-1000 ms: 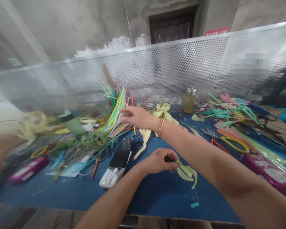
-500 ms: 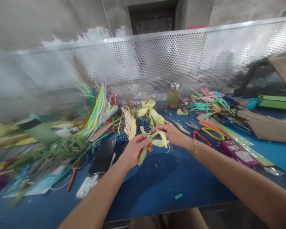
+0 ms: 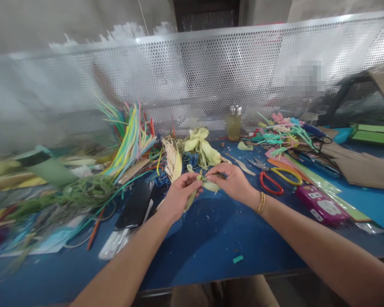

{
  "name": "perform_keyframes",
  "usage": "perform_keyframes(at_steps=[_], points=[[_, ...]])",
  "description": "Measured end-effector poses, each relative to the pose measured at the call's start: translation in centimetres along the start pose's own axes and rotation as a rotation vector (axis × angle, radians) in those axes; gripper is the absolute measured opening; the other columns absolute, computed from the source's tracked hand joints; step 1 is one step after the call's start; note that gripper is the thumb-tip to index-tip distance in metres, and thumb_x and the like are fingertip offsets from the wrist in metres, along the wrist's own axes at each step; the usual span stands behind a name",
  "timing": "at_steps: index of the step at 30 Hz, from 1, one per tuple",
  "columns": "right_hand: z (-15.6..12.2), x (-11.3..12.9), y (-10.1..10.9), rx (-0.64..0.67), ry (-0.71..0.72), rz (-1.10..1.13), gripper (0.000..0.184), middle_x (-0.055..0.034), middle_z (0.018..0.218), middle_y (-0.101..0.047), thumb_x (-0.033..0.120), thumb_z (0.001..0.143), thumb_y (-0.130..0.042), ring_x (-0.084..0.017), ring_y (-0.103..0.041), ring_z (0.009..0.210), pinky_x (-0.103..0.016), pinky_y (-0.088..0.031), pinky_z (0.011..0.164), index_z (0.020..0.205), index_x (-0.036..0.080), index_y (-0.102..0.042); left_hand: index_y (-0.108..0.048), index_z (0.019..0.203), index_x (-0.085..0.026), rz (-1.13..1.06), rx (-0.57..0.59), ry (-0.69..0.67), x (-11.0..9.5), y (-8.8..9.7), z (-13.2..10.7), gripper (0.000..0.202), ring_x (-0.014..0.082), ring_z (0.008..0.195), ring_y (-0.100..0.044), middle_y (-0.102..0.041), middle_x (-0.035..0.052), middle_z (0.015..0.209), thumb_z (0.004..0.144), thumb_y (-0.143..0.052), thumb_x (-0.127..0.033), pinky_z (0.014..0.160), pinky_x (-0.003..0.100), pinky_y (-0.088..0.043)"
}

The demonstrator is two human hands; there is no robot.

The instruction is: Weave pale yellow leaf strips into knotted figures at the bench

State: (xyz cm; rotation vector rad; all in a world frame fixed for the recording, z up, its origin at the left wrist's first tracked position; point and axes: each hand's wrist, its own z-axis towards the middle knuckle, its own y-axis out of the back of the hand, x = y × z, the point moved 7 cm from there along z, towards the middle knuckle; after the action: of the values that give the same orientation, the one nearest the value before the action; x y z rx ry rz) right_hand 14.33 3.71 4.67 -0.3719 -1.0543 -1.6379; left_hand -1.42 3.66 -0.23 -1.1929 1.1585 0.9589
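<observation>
Over the middle of the blue table, my left hand [image 3: 180, 195] pinches a pale green strip of corn husk [image 3: 211, 186], one end of which hangs below the fingers. My right hand [image 3: 235, 183], with a gold bracelet at the wrist, has thumb and fingertips closed on the same husk just to the right. The fingers partly hide it. Directly beyond both hands lies a bunch of pale green husks [image 3: 204, 149], with a drier, beige husk [image 3: 172, 160] to its left. Scissors [image 3: 273, 179] with red and yellow handles rest to the right.
At the left are bundled coloured pipe cleaners [image 3: 128, 140], tangled green cord [image 3: 94, 192] and a black phone [image 3: 134, 207]. A purple case [image 3: 321, 205] lies at the right. A lidded bottle [image 3: 234, 124] stands before the perforated metal panel [image 3: 208, 76].
The looped end of the husk strip beside my right hand has folded down and is now mostly covered by the fingers. My right fingertips have come into a pinch. The view has tilted slightly.
</observation>
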Motion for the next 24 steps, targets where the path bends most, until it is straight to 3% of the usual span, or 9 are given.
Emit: perform_keyframes(at_steps=[6,9,12,16,24], points=[[-0.2,-0.8,-0.9,0.106,0.037,-0.014,0.010,-0.0020,0.078,-0.071,0.021,0.086,-0.061,-0.014,-0.062,0.071,-0.027,-0.048,0.067,0.080,0.019,-0.069,-0.066,0.081,-0.016,-0.150,-0.008,0.059,0.4,0.0,0.0,0.030,0.0072,0.054,-0.059,-0.064,-0.0028,0.062,0.062,-0.086,-0.028,0.054,0.017,-0.048],[-0.4,0.3,-0.6,0.064,0.197,-0.160,0.004,-0.0015,0.077,-0.072,0.020,0.083,-0.065,-0.016,-0.063,0.074,-0.033,-0.047,0.076,0.083,0.020,-0.070,-0.065,0.078,-0.016,-0.177,0.006,0.082,0.3,-0.1,0.0,0.029,0.0070,0.052,-0.058,-0.063,-0.0026,0.062,0.061,-0.086,-0.027,0.052,0.016,-0.047],[-0.8,2.0,-0.6,0.039,0.406,-0.326,0.013,-0.0025,0.085,-0.073,0.018,0.083,-0.065,-0.018,-0.064,0.083,-0.037,-0.043,0.085,0.095,0.021,-0.070,-0.065,0.079,-0.016,-0.186,-0.019,0.077,0.3,0.1,0.0,0.029,0.0071,0.053,-0.059,-0.063,-0.0026,0.062,0.060,-0.086,-0.025,0.051,0.016,-0.046],[-1.5,3.3,-1.0,0.026,0.588,-0.397,0.023,-0.0037,0.100,-0.073,0.015,0.090,-0.055,-0.019,-0.063,0.092,-0.036,-0.043,0.082,0.106,0.025,-0.069,-0.065,0.076,-0.016,-0.189,-0.024,0.081,0.4,0.0,0.0,0.029,0.0072,0.054,-0.059,-0.062,-0.0031,0.062,0.059,-0.087,-0.024,0.052,0.016,-0.048],[-2.1,3.8,-1.5,-0.025,0.605,-0.518,0.021,-0.0035,0.090,-0.072,0.012,0.092,-0.049,-0.017,-0.059,0.079,-0.036,-0.040,0.079,0.090,0.021,-0.068,-0.066,0.074,-0.017,-0.163,0.001,0.048,0.3,-0.3,-0.1,0.028,0.0058,0.051,-0.056,-0.062,-0.0039,0.061,0.058,-0.088,-0.025,0.050,0.015,-0.045]])
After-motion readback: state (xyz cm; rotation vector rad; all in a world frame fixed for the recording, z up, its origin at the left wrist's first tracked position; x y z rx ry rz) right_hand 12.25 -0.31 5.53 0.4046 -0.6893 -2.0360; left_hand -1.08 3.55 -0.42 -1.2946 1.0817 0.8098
